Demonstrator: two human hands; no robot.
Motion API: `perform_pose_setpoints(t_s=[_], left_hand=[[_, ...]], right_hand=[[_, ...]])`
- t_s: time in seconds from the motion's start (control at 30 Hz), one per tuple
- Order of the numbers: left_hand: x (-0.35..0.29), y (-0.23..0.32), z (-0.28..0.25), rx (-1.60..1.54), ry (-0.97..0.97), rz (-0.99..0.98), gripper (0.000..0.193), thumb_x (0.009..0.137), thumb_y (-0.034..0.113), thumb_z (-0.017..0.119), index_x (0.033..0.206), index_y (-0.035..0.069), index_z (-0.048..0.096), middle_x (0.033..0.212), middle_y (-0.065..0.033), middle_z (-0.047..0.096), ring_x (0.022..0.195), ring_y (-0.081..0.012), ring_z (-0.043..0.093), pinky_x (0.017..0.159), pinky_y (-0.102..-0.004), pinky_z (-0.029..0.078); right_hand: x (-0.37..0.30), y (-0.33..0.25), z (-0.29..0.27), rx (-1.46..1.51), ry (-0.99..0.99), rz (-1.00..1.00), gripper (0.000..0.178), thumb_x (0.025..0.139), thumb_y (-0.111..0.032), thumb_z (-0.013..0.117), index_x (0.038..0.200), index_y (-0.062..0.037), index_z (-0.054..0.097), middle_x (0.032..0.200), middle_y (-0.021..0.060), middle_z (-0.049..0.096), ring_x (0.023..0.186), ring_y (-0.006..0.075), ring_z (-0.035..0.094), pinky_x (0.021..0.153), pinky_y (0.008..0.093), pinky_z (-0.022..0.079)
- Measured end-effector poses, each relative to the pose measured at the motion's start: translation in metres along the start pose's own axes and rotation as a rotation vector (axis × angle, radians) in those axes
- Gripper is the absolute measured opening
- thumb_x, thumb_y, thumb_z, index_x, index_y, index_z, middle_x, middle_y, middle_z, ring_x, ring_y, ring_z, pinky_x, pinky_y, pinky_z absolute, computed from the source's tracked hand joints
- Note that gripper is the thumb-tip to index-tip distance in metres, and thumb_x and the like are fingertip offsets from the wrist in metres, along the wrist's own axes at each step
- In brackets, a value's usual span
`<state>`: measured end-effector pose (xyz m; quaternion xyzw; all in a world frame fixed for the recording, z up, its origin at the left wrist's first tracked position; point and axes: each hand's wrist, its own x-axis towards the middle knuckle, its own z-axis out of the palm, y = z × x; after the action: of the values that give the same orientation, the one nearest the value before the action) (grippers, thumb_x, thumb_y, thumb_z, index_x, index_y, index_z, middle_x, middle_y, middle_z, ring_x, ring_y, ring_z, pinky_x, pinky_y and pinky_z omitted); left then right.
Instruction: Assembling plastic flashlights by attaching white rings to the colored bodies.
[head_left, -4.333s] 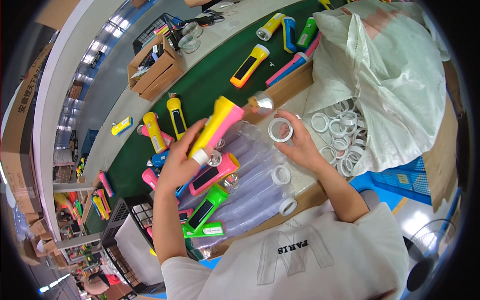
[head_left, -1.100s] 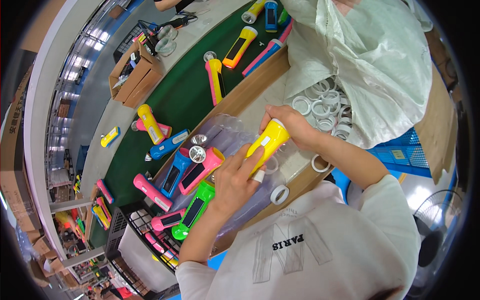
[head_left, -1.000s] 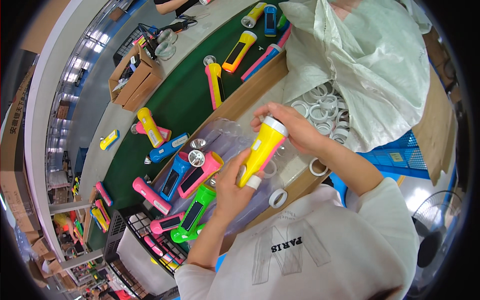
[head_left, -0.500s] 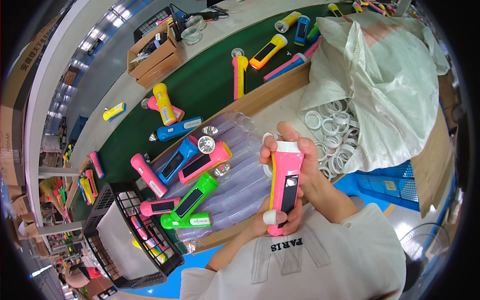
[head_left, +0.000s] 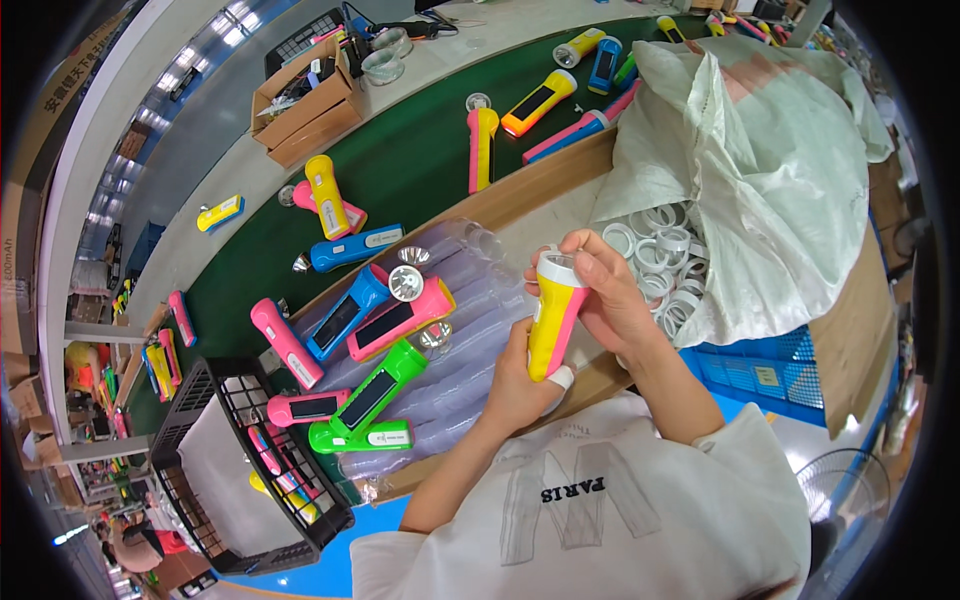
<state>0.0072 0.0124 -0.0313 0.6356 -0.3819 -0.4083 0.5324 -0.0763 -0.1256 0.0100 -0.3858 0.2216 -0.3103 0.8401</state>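
Observation:
A yellow and pink flashlight (head_left: 550, 330) stands nearly upright before my chest, its head tipped so that the clear lens shows inside a white ring. My left hand (head_left: 518, 385), with a white wrap on one digit, is closed round the lower body. My right hand (head_left: 612, 295) has its fingers closed on the white ring at the head. Beside it, several loose white rings (head_left: 655, 285) spill from the mouth of a pale woven sack (head_left: 770, 190). Left of my hands, a green flashlight (head_left: 378, 395), a blue flashlight (head_left: 345, 318) and several pink ones lie on clear air-cushion wrap (head_left: 465, 345).
Beyond a cardboard edge (head_left: 545, 168) runs a green belt (head_left: 390, 150) carrying more flashlights. A black crate (head_left: 335, 520) with a white sheet stands at the left. A cardboard box (head_left: 310, 115) sits at the back, and a blue basket (head_left: 770, 370) stands beneath the sack.
The flashlight has turned from its pink side with the dark panel to its yellow side, and its lens end now faces me more. My left hand has shifted up with it.

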Motion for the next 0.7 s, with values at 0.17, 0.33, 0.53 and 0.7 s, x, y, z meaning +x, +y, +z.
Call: perform_pose_setpoints(t_s=[0.17, 0.33, 0.53, 0.7], left_hand=[[-0.013, 0.011, 0.004, -0.139, -0.067, -0.117, 0.045, 0.074, 0.004, 0.072, 0.111, 0.006, 0.047, 0.084, -0.0026, 0.055, 0.074, -0.0125, 0.054, 0.063, -0.0291, 0.048], [-0.026, 0.029, 0.004, -0.994, -0.554, -0.329, 0.060, 0.072, 0.012, 0.074, 0.122, 0.005, 0.041, 0.078, -0.0070, 0.050, 0.054, -0.0127, 0.046, 0.048, -0.0243, 0.038], [-0.031, 0.034, 0.002, -1.139, -0.583, -0.368, 0.057, 0.073, 0.014, 0.075, 0.119, 0.005, 0.043, 0.076, -0.0056, 0.049, 0.054, -0.0123, 0.045, 0.047, -0.0262, 0.036], [-0.009, 0.002, 0.000, 0.196, 0.017, 0.006, 0.046, 0.074, 0.006, 0.070, 0.115, 0.002, 0.050, 0.086, -0.0058, 0.060, 0.074, -0.0206, 0.062, 0.069, -0.0327, 0.050]], right_hand=[[-0.001, 0.007, 0.008, 0.097, -0.054, 0.011, 0.024, 0.084, -0.023, 0.068, 0.095, -0.0115, 0.050, 0.102, 0.0145, 0.061, 0.099, 0.0295, 0.064, 0.095, 0.0413, 0.049], [0.003, 0.019, 0.003, 0.510, -0.408, 0.006, 0.026, 0.082, -0.026, 0.069, 0.087, -0.0125, 0.047, 0.097, 0.0140, 0.058, 0.100, 0.0317, 0.062, 0.103, 0.0464, 0.043], [0.000, 0.025, 0.006, 0.873, -0.535, -0.037, 0.026, 0.083, -0.025, 0.068, 0.079, -0.0123, 0.045, 0.096, 0.0151, 0.058, 0.102, 0.0328, 0.061, 0.101, 0.0485, 0.046], [-0.001, 0.021, -0.003, 0.003, -0.037, -0.174, 0.019, 0.085, -0.009, 0.063, 0.084, -0.0095, 0.043, 0.096, 0.0183, 0.061, 0.094, 0.0280, 0.063, 0.087, 0.0396, 0.052]])
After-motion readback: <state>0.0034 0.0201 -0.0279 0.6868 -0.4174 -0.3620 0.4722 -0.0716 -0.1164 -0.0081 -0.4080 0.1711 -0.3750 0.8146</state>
